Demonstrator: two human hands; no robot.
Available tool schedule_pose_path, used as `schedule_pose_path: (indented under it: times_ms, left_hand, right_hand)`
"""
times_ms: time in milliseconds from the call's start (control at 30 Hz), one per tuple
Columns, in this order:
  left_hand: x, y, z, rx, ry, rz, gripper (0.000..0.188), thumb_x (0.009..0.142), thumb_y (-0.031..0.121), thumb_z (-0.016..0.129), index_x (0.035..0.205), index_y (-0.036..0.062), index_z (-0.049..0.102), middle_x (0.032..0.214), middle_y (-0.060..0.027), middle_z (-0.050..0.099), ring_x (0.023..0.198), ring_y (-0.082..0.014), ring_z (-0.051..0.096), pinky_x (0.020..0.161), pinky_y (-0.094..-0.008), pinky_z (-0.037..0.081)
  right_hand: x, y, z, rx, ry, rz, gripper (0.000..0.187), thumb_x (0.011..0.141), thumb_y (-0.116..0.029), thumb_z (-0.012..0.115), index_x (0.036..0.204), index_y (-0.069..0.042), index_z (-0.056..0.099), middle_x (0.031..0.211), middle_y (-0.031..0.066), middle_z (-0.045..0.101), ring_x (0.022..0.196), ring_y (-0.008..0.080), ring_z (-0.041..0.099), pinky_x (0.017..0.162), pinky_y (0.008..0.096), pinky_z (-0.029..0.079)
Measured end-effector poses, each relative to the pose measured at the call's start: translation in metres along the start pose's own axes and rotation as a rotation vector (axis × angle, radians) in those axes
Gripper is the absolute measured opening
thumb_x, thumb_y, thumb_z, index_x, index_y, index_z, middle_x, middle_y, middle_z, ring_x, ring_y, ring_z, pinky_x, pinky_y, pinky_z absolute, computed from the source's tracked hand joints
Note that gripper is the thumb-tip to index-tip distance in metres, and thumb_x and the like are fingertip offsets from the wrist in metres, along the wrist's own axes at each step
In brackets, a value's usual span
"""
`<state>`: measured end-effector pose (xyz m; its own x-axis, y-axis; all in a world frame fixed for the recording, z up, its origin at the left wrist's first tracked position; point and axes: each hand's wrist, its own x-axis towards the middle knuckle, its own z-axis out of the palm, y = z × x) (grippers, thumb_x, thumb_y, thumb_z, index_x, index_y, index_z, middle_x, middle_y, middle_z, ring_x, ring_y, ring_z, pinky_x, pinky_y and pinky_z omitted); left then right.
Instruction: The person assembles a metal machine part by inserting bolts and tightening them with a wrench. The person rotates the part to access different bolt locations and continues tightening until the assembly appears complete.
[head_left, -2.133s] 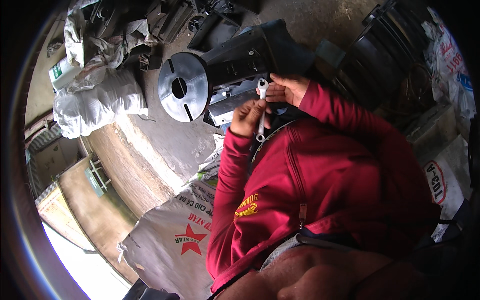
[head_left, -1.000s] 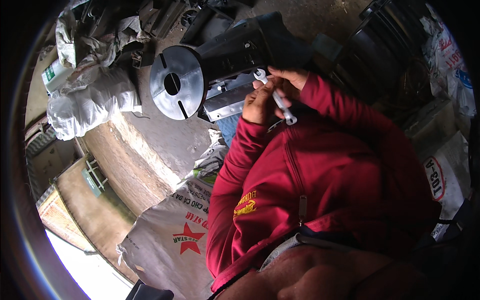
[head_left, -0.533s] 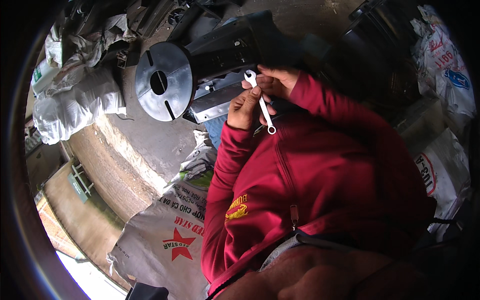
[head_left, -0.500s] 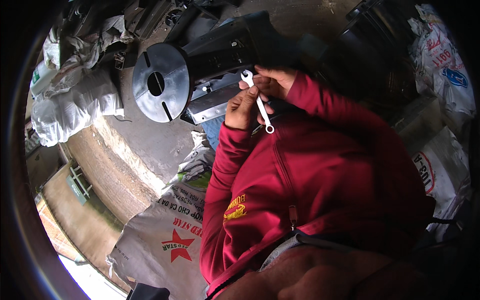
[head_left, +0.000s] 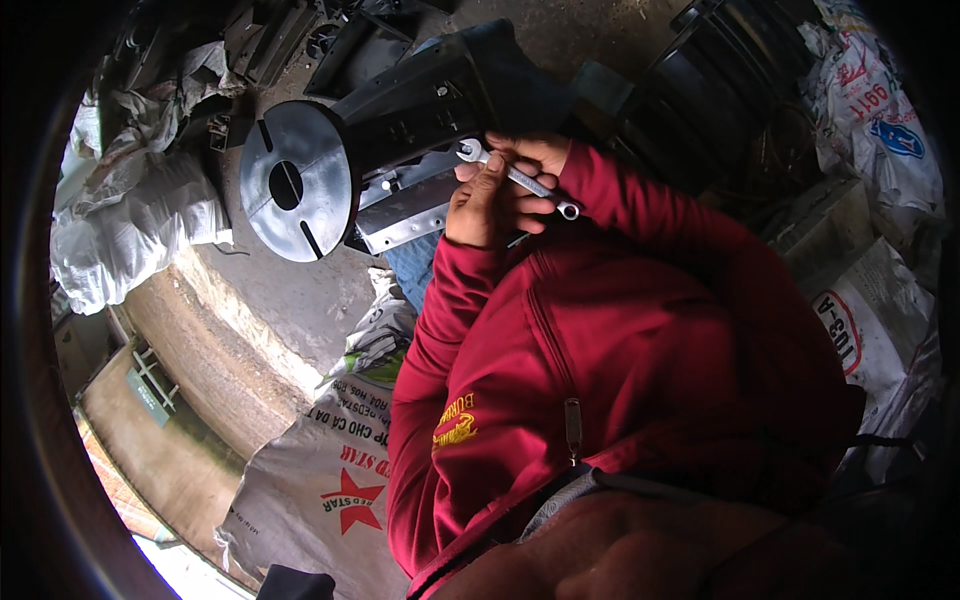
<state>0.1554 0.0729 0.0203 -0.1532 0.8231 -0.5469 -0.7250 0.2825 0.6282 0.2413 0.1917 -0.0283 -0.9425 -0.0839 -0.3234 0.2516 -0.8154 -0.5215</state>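
A silver combination wrench [head_left: 528, 181] slants across my two hands, its open jaw at the upper left and its ring end at the lower right. My left hand [head_left: 474, 211] is closed on it, thumb pressed over the shank just below the jaw. My right hand [head_left: 542, 153] meets it from the far side with bent fingers around the shank; some fingertips are hidden behind the wrench and the other hand. Just beyond, to the left, lies a dark metal assembly [head_left: 410, 125] with a round slotted plate [head_left: 262, 190] at its end. A bolt head [head_left: 442, 91] shows on its upper face.
White plastic wrapping [head_left: 150, 220] covers a bundle at the left. A printed sack [head_left: 300, 490] lies beside my left arm. Dark metal parts [head_left: 700, 110] stand at the far right, near more white sacks [head_left: 875, 120]. Concrete floor [head_left: 300, 305] shows below the round plate.
The wrench has turned so its ring end points more to the right, toward my right sleeve. Both hands have shifted slightly left in the picture, as has the metal assembly.
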Motion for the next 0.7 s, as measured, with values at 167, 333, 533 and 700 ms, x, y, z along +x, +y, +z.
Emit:
schedule_pose_path:
  times_ms: [167, 333, 533, 700]
  left_hand:
    - [-0.006, 0.015, -0.045, 0.312, -0.040, 0.027, 0.040, 0.091, 0.037, 0.045, 0.080, 0.0002, 0.058, 0.064, -0.0120, 0.061, 0.048, -0.0141, 0.056, 0.041, -0.0203, 0.042]
    - [-0.018, 0.041, -0.051, 0.509, 0.031, 0.025, 0.039, 0.090, 0.035, 0.050, 0.070, 0.0037, 0.059, 0.049, -0.0012, 0.052, 0.039, -0.0070, 0.045, 0.041, -0.0177, 0.033]
    - [-0.020, 0.005, -0.032, 0.283, 0.003, 0.077, 0.037, 0.092, 0.034, 0.043, 0.083, 0.0007, 0.057, 0.061, -0.0114, 0.062, 0.040, -0.0126, 0.053, 0.038, -0.0193, 0.041]
    - [-0.009, -0.007, -0.018, 0.178, 0.010, 0.078, 0.040, 0.093, 0.033, 0.041, 0.090, -0.0037, 0.056, 0.073, -0.0179, 0.063, 0.051, -0.0185, 0.059, 0.043, -0.0237, 0.048]
  right_hand:
    - [0.005, 0.009, 0.007, 0.287, 0.252, -0.066, 0.048, 0.085, -0.039, 0.055, 0.109, 0.002, 0.054, 0.099, 0.0096, 0.060, 0.087, 0.0147, 0.058, 0.081, 0.0301, 0.047]
    - [0.008, 0.008, 0.006, 0.324, 0.138, -0.108, 0.042, 0.083, -0.031, 0.060, 0.107, 0.004, 0.052, 0.108, 0.0158, 0.057, 0.105, 0.0249, 0.054, 0.091, 0.0358, 0.045]
    - [0.007, 0.010, 0.003, 0.313, 0.162, -0.107, 0.043, 0.083, -0.030, 0.061, 0.107, 0.004, 0.050, 0.110, 0.0215, 0.055, 0.100, 0.0238, 0.057, 0.084, 0.0309, 0.048]
    - [0.003, 0.007, 0.001, 0.230, 0.090, -0.041, 0.044, 0.087, -0.038, 0.054, 0.105, 0.003, 0.054, 0.111, 0.0158, 0.057, 0.087, 0.0171, 0.058, 0.075, 0.0279, 0.048]
